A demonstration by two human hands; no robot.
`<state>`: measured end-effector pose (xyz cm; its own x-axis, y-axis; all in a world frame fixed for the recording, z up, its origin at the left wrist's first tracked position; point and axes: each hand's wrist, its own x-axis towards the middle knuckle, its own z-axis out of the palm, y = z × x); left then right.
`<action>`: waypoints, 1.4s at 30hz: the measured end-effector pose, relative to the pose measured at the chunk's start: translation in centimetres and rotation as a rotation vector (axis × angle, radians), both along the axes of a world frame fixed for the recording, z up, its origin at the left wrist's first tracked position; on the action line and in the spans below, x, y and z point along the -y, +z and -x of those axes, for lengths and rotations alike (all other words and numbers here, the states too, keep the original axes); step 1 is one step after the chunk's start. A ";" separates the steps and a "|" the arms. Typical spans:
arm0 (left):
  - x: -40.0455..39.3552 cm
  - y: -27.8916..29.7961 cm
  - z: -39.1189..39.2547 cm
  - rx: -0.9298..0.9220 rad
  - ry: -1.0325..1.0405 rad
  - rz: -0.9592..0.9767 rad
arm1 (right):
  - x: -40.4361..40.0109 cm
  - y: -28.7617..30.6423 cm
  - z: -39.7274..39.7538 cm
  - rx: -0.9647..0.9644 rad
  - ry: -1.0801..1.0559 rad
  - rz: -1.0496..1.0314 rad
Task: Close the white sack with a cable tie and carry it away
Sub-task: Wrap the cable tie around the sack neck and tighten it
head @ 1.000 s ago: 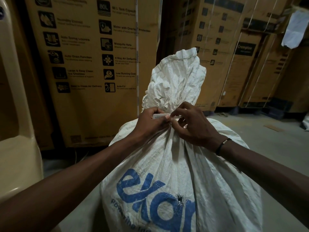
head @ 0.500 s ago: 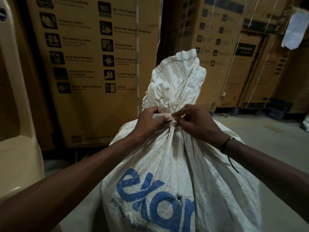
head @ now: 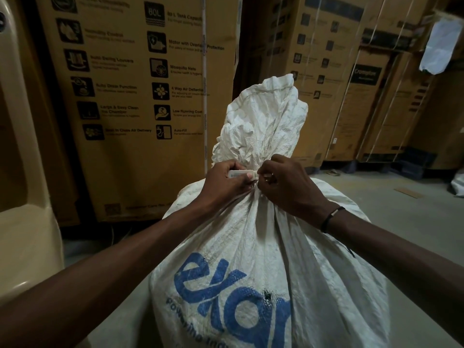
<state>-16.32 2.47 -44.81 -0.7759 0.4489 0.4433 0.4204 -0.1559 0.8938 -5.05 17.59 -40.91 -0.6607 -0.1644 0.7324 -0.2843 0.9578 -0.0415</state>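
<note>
White sack [head: 263,247] stood upright on the floor [head: 414,197], neck bunched, in front of stacked cardboard boxes [head: 140,96]. Left hand [head: 226,183] pinched the pale cable tie [head: 242,173] flat against the neck, fingers closed on it. Right hand [head: 288,187] was curled tight at the same spot, touching the tie's end; grip there unclear. Black band [head: 331,218] on right wrist.

We reached both forearms forward and inward, our hands nearly meeting. Our left hand [head: 227,180] curled closed, thumb pressed flat on top against the forefinger. Our right hand [head: 288,188] bent knuckles-up, its fingertips [head: 263,172] pinched together, a dark band circling that wrist.
</note>
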 end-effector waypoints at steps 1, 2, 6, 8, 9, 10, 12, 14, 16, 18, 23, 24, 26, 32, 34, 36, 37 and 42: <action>0.0 0.0 0.0 -0.003 0.007 0.001 | 0.0 0.0 0.0 0.005 -0.002 -0.010; 0.1 0.0 0.0 -0.007 0.013 0.002 | 0.0 -0.1 0.1 0.015 -0.003 -0.010; 0.3 0.1 -0.2 -0.019 0.018 0.002 | -0.2 -0.3 -0.1 0.053 -0.006 0.050; 0.2 0.1 -0.2 -0.014 0.019 0.008 | -0.2 -0.4 -0.1 0.070 -0.001 0.139; 0.2 0.1 -0.3 -0.010 0.023 0.010 | -0.4 -0.5 0.0 0.088 -0.002 0.199; 0.2 0.1 -0.3 -0.006 0.024 0.009 | -0.5 -0.6 0.0 0.106 0.002 0.255; 0.2 0.1 -0.3 -0.007 0.026 0.008 | -0.8 -0.7 0.2 0.144 0.017 0.360; 0.3 0.0 -0.1 -0.014 0.035 0.022 | -1.1 -0.7 0.4 0.175 0.054 0.529; 0.2 -0.1 0.1 -0.024 0.038 0.033 | -1.1 -0.8 0.5 0.194 0.084 0.664; 0.0 -0.2 0.4 -0.023 0.034 0.034 | -1.0 -0.9 0.6 0.198 0.075 0.697; 0.1 -0.1 0.3 0.014 -0.013 0.038 | -0.4 -1.1 0.8 0.139 0.007 0.524; 0.1 0.0 0.2 0.074 -0.052 0.013 | -0.4 -1.2 0.9 0.133 0.001 0.496; 0.3 0.5 0.3 0.213 -0.128 -0.043 | -0.5 -1.2 0.9 0.119 -0.015 0.433; 1.5 1.5 1.3 0.465 -0.299 -0.081 | -0.8 -0.4 0.8 0.165 -0.008 0.306; 1.9 1.8 1.6 0.476 -0.349 -0.070 | -0.8 -0.1 0.9 0.201 0.013 0.252; 2.0 2.0 1.9 0.505 -0.371 -0.066 | -0.6 0.2 1.4 0.269 -0.015 0.179; 2.0 2.1 2.0 0.515 -0.369 -0.057 | -0.6 0.3 1.7 0.292 -0.028 0.146; 1.7 2.7 2.7 0.488 -0.360 0.039 | -0.5 0.0 1.9 0.294 -0.012 0.119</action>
<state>-18.98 0.75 -42.12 -0.6817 0.7298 0.0524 -0.1125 -0.1753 0.9781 -6.98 18.09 -40.87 -0.8482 -0.0795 0.5236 -0.2318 0.9447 -0.2320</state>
